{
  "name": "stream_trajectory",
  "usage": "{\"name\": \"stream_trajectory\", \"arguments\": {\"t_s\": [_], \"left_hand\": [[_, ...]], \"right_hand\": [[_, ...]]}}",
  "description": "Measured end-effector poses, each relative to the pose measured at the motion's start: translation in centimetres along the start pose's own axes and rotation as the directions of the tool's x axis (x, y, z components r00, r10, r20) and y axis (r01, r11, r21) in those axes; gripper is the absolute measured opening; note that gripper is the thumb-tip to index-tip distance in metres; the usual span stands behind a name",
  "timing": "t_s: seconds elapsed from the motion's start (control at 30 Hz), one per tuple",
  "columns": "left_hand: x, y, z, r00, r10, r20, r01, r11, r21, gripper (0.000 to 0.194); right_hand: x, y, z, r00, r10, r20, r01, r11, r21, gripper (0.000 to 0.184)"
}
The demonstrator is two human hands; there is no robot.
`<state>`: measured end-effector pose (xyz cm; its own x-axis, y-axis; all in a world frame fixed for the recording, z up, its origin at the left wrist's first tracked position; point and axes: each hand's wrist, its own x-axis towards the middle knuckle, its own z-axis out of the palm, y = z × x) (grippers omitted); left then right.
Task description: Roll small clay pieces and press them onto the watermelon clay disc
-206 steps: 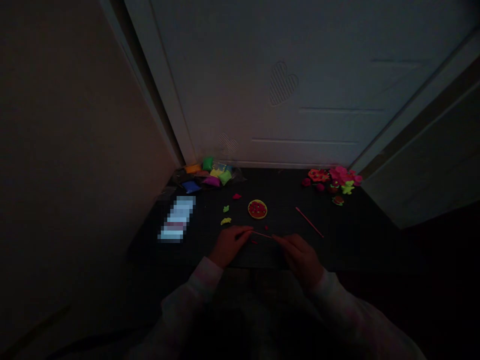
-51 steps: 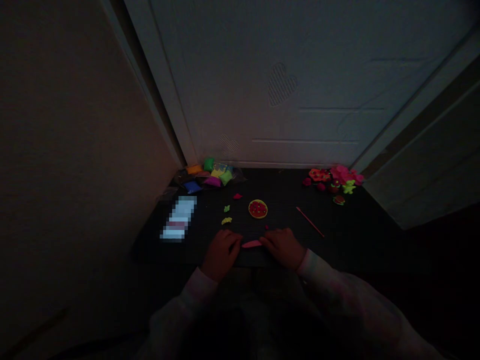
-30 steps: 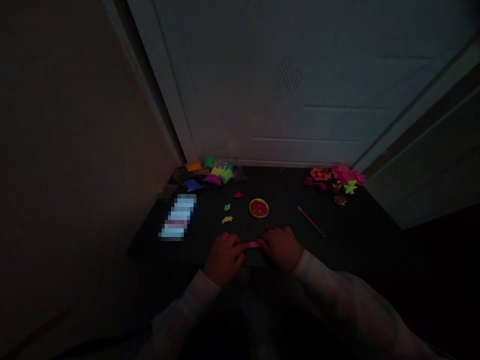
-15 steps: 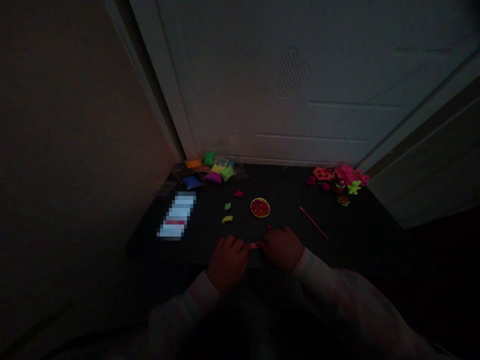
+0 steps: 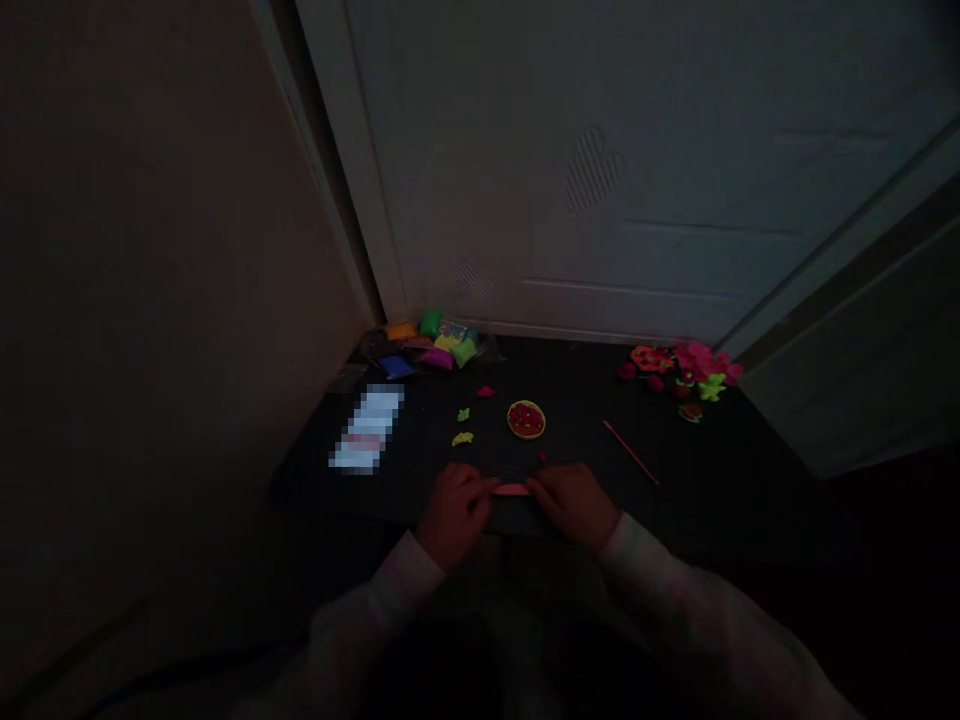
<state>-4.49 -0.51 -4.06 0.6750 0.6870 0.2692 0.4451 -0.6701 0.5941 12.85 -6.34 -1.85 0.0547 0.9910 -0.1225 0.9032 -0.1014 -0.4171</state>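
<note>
Between my two hands, low over the front of the dark table, is a pink flat blade-like clay tool (image 5: pixel 511 490). My right hand (image 5: pixel 576 503) has thumb and fingers closed on its right end. My left hand (image 5: pixel 454 512) is closed at the other end, fingertips on the tool. Just beyond my right hand lies a tiny red bit of clay (image 5: pixel 542 456). Farther off sits a round clay pizza (image 5: pixel 526 420) with a yellow rim and red top. Left of it are a yellow clay piece (image 5: pixel 463 439), a green clay piece (image 5: pixel 463 414) and a red clay piece (image 5: pixel 485 392).
A thin pink stick tool (image 5: pixel 631 453) lies on the right. Bright clay models (image 5: pixel 697 362) cluster at the back right corner. Colored clay packets (image 5: pixel 436 356) in clear plastic are at the back left. A lit, blurred-out screen (image 5: pixel 367 428) lies in front of them.
Earlier my hands held a thin pink stick-like thing higher up; since then the tool shows its broad side. Lately my hands have parted slightly, baring more of it. The view has shifted a little.
</note>
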Motion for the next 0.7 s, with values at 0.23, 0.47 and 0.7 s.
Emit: {"name": "stream_trajectory", "arguments": {"t_s": [0.23, 0.47, 0.7], "left_hand": [[0.5, 0.2, -1.2, 0.961, -0.248, -0.122, 0.194, 0.920, -0.340, 0.022], [1.5, 3.2, -2.1, 0.967, -0.204, -0.155, 0.117, 0.890, -0.441, 0.019], [1.0, 4.1, -3.2, 0.916, 0.090, -0.390, -0.118, 0.992, -0.049, 0.021]], "right_hand": [[-1.1, 1.5, -0.2, 0.997, 0.075, -0.021, -0.051, 0.831, 0.554, 0.043], [-2.4, -0.8, -0.8, 0.989, -0.024, 0.147, -0.115, 0.506, 0.855, 0.043], [-3.4, -2.2, -1.3, 0.988, -0.014, 0.152, -0.132, 0.424, 0.896, 0.043]]}}
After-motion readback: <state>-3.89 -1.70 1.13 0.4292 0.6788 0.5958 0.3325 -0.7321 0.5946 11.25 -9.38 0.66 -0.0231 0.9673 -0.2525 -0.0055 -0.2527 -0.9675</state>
